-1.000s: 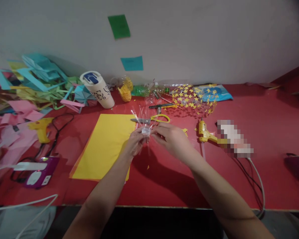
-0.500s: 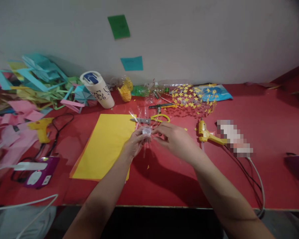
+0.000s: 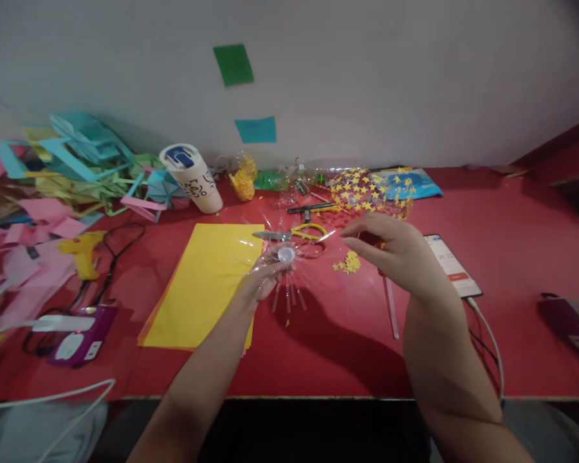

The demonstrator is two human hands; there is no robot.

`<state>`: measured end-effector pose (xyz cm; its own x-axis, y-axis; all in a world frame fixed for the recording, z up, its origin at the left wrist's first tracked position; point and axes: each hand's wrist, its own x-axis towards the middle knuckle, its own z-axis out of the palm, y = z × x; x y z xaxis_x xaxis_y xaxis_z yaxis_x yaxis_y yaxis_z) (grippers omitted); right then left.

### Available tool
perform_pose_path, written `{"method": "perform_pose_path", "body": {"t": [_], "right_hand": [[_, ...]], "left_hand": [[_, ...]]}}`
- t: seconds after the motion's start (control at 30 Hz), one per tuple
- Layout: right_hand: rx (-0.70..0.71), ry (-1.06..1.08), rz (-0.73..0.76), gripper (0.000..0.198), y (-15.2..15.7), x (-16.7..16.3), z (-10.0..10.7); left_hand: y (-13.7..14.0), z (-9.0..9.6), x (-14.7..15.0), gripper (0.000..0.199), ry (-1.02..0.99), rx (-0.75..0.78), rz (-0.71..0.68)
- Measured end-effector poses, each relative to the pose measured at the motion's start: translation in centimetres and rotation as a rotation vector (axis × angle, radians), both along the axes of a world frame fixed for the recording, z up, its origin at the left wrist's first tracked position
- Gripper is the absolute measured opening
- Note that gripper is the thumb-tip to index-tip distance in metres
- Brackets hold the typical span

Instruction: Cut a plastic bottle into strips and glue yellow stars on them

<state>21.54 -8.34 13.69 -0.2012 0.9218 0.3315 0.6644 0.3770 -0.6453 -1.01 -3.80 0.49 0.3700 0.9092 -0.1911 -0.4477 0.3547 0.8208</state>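
My left hand [image 3: 259, 278] grips a clear plastic bottle piece [image 3: 285, 255] cut into thin strips that fan out all round its pale round centre. Some strips reach over the yellow paper, others hang towards me. To the right, my right hand [image 3: 399, 252] is closed in a pinch on the end of one strip, stretched out from the centre. Small yellow paper stars [image 3: 349, 262] lie in a heap below its fingertips. Yellow-handled scissors [image 3: 309, 230] rest just behind the bottle piece. The yellow glue gun is mostly hidden behind my right hand; its glue stick [image 3: 391, 308] shows.
Yellow paper sheets [image 3: 193, 289] lie at left, near a tumbler [image 3: 193, 180] and folded paper shapes [image 3: 87, 151]. Another glue gun [image 3: 83, 252] and a purple power strip [image 3: 84, 334] have cords. A star-covered plastic piece [image 3: 359, 190] stands behind; a phone [image 3: 451, 267] charges at right.
My right hand has moved right, away from the centre, drawing one strip out. It now covers the right glue gun, and the star heap has come into view. My left hand stays nearly still.
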Motion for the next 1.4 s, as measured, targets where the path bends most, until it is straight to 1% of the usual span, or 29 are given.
{"method": "perform_pose_path", "body": {"t": [0.1, 0.23, 0.4, 0.53, 0.7, 0.9, 1.03, 1.13, 1.23, 1.33, 1.4], "right_hand": [[0.032, 0.006, -0.016, 0.019, -0.2, -0.3, 0.0], [0.070, -0.002, -0.023, 0.019, -0.3, -0.9, -0.4], [0.064, 0.005, -0.019, 0.017, -0.4, -1.6, -1.3], [0.058, 0.022, -0.035, 0.014, -0.5, -2.3, -2.4], [0.146, 0.089, -0.030, 0.015, -0.5, -2.6, -4.3], [0.263, 0.244, -0.194, 0.017, -1.1, -2.3, -6.8], [0.230, 0.317, -0.249, 0.016, -1.4, -2.3, -7.9], [0.212, 0.313, -0.224, 0.016, -1.5, -2.6, -8.2], [0.262, 0.292, -0.194, 0.016, -1.8, -2.9, -8.1], [0.298, 0.307, -0.201, 0.017, -1.7, -2.7, -7.6], [0.316, 0.342, -0.220, 0.017, -1.3, -2.3, -7.0]], "left_hand": [[-0.1, 0.3, 0.1, 0.052, 0.011, 0.009, -0.021], [-0.1, 0.5, 0.3, 0.045, 0.014, 0.023, -0.016], [0.1, 0.2, 0.3, 0.042, -0.011, 0.020, -0.001], [0.2, -0.2, 0.5, 0.042, -0.022, 0.022, 0.037], [0.1, -0.3, 0.6, 0.040, -0.006, 0.048, 0.004], [0.1, 0.1, 0.6, 0.037, 0.016, 0.085, -0.059], [0.0, 0.2, 0.8, 0.043, 0.016, 0.106, -0.100], [-0.4, 0.1, 1.1, 0.038, 0.011, 0.091, -0.108], [-0.6, 0.2, 1.3, 0.035, -0.001, 0.084, -0.106], [-0.3, 0.7, 1.2, 0.035, -0.002, 0.085, -0.082], [0.1, 1.2, 1.0, 0.034, -0.004, 0.093, -0.049]]}}
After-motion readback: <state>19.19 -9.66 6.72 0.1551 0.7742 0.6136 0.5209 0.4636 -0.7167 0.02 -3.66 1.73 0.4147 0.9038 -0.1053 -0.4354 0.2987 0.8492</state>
